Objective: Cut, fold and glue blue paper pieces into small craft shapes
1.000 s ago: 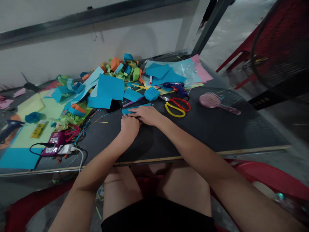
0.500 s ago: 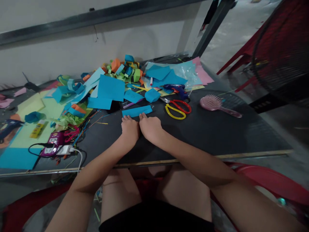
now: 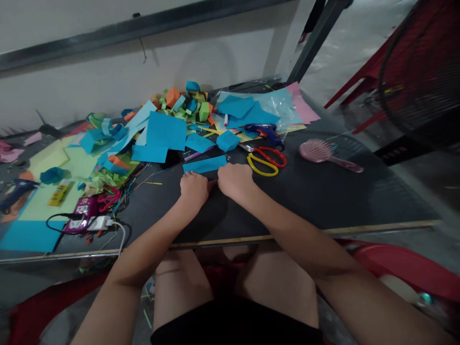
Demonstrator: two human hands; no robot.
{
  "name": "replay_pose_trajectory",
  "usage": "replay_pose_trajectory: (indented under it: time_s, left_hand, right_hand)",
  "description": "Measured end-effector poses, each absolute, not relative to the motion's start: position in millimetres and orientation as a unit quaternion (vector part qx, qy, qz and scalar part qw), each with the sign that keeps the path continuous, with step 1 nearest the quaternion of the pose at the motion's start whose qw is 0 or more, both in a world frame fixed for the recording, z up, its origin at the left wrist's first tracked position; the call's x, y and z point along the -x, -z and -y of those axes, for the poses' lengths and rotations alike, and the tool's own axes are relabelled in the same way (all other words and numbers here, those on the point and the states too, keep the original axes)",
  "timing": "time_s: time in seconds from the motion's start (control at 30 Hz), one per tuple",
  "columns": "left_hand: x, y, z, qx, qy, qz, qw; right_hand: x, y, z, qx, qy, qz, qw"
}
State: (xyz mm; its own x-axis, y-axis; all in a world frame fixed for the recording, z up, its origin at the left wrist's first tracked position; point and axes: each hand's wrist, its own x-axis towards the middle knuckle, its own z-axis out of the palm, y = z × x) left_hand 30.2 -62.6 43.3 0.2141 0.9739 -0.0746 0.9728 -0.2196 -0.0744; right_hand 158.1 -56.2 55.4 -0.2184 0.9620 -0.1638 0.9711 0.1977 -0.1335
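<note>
A narrow blue paper strip (image 3: 204, 164) lies on the dark table just beyond both hands. My left hand (image 3: 194, 188) is closed, its curled fingertips on the strip's near edge toward the left end. At the strip's right end, my right hand (image 3: 235, 179) is closed over the paper, with its fingertips hidden from view. Close by on the right are scissors (image 3: 266, 163) with one red and one yellow handle. Behind the strip sit a folded blue paper piece (image 3: 227, 141) and another flat blue piece (image 3: 198, 143).
Paper sheets and offcuts (image 3: 167, 129) heap along the back. A pink hairbrush (image 3: 323, 154) lies to the right, beside a fan (image 3: 424, 86). On the left are a purple power strip (image 3: 83, 213), a glue gun (image 3: 16, 194) and a yellow box (image 3: 58, 192).
My right hand has slid right along the strip to its right end, and its fingers have curled in. My left hand stays near the left part.
</note>
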Motion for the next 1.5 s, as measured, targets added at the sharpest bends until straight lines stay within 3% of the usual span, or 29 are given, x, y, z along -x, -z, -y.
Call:
replay_pose_trajectory:
  time_s: [0.2, 0.57, 0.8, 0.97, 1.2, 1.5]
  left_hand:
    - [-27.0, -40.7, 57.2, 0.779, -0.015, 0.627, 0.004]
    - [-11.3, -41.3, 34.7, 0.826, -0.005, 0.563, -0.008]
    - [-3.3, -27.8, 21.1, 0.911, 0.092, 0.402, -0.016]
    - [4.6, -27.5, 15.9, 0.888, 0.117, 0.444, 0.039]
    - [1.5, -24.6, 17.9, 0.856, 0.123, 0.500, 0.046]
    - [-6.2, -28.8, 27.3, 0.844, 0.141, 0.516, 0.043]
  right_hand:
    - [-172.5, -62.8, 39.8, -0.692, 0.026, -0.722, 0.012]
    - [-181.6, -57.4, 23.3, -0.676, 0.045, -0.723, -0.131]
    - [-174.3, -49.7, 21.4, -0.600, 0.061, -0.794, -0.075]
    - [-179.0, -50.0, 20.6, -0.584, 0.049, -0.806, -0.087]
    - [-179.0, -47.4, 16.4, -0.543, 0.085, -0.834, -0.051]
    - [-181.9, -47.2, 15.8, -0.583, 0.060, -0.808, -0.067]
